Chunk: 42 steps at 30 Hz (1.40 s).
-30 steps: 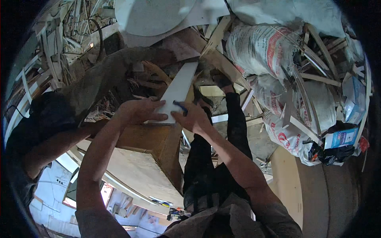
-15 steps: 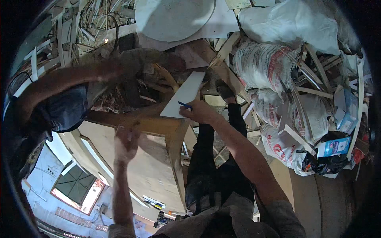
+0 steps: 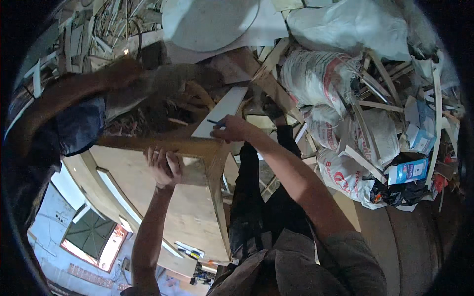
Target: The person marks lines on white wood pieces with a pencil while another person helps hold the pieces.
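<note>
My right hand [image 3: 232,129] is closed around a thin, dark blue pen [image 3: 213,121] and is over the lower part of a long white board [image 3: 222,111]. The board lies slanting at the far corner of a large wooden workbench [image 3: 197,146] with plywood sides. At the bench's top edge is my left hand [image 3: 163,165], palm down, its fingers bent and a little apart, touching the wood. No object shows in it.
A co-worker's arm [image 3: 94,84] reaches in from the left. White sacks [image 3: 318,81], wood offcuts [image 3: 377,103] and a blue box [image 3: 409,171] are heaped at the right. A round white board [image 3: 207,22] lies at the back. Tools [image 3: 190,249] lie low by the bench.
My left hand has moved slightly right and settled at the bench edge. My right hand stays at the white board with the pen. The whole view has shifted a little.
</note>
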Each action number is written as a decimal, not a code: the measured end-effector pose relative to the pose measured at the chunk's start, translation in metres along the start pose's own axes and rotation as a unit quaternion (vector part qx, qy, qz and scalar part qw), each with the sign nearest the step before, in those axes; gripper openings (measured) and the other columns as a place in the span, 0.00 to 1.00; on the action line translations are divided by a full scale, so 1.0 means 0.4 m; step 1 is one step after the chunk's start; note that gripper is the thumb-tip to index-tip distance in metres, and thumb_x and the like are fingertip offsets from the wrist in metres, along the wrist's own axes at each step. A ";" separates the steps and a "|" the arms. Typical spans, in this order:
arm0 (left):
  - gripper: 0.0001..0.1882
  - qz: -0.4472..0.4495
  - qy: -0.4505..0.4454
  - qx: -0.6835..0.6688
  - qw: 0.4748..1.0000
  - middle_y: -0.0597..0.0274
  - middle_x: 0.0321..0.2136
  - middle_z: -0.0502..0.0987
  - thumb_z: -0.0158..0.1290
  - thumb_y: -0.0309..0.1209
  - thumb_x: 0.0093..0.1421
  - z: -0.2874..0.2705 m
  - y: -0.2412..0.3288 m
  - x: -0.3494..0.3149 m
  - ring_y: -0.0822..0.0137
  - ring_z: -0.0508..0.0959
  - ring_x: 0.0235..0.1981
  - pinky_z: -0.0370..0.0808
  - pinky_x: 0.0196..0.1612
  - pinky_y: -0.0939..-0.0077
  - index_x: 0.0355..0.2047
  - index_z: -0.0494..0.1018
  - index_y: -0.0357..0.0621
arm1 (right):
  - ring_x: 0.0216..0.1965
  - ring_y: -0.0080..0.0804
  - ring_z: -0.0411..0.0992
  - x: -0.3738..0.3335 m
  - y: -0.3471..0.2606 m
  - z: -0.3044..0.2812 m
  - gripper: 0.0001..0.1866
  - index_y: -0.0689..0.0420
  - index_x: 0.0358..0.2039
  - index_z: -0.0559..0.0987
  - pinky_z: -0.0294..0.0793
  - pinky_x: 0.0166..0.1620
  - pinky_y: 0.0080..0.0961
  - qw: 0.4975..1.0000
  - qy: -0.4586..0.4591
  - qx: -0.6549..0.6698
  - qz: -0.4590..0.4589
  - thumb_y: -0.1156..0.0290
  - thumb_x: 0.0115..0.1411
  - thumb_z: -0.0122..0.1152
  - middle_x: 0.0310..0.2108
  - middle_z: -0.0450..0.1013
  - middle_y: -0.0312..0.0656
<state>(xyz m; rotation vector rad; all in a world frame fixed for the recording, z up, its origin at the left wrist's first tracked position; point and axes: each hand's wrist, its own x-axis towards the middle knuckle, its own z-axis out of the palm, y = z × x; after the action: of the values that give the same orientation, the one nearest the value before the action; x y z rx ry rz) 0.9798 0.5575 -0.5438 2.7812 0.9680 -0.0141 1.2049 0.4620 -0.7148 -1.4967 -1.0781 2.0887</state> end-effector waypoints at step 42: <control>0.21 -0.170 0.122 -0.035 0.977 0.46 0.52 0.71 0.52 0.36 0.60 -0.073 0.135 0.034 0.44 0.69 0.52 0.63 0.56 0.46 0.53 0.72 0.43 | 0.41 0.42 0.79 0.103 -0.002 -0.066 0.24 0.59 0.44 0.84 0.76 0.45 0.39 0.978 -0.020 -0.175 -0.109 0.50 0.62 0.61 0.38 0.81 0.48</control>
<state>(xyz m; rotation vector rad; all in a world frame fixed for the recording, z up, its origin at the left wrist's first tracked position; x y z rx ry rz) 1.0221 0.5297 -0.5062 2.5593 1.4640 0.3111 1.2134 0.4996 -0.7447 -1.4106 -1.6135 1.8551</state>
